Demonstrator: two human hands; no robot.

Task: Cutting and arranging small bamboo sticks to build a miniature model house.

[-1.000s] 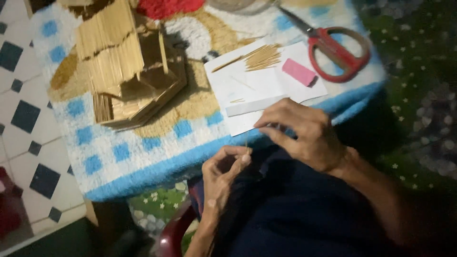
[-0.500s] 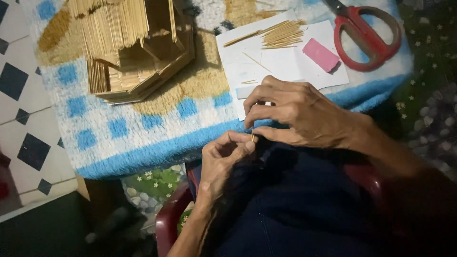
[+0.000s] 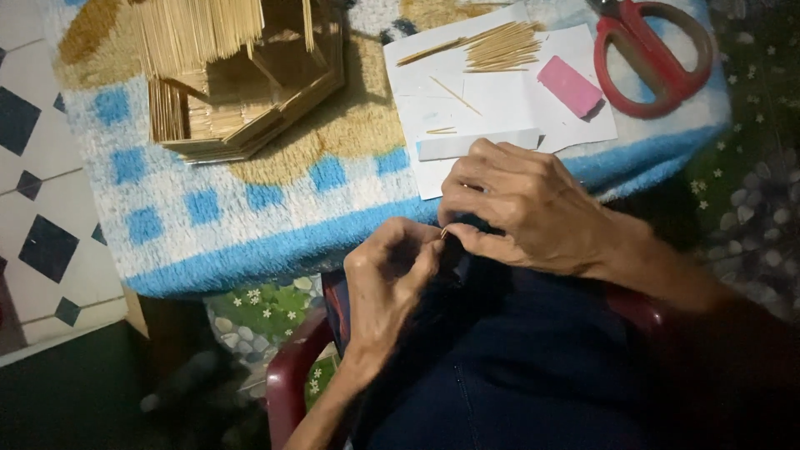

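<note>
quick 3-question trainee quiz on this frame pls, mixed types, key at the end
1. True or false: the red-handled scissors lie on the blue and white towel, beside the white paper.
2. Which lies nearest the pink eraser? A) the stick model house B) the pile of thin sticks C) the tiled floor
3. Where do the left hand and right hand meet?

Key
1. True.
2. B.
3. Just below the towel's front edge, above the lap, fingertips pinched together on something too small to identify.
</note>
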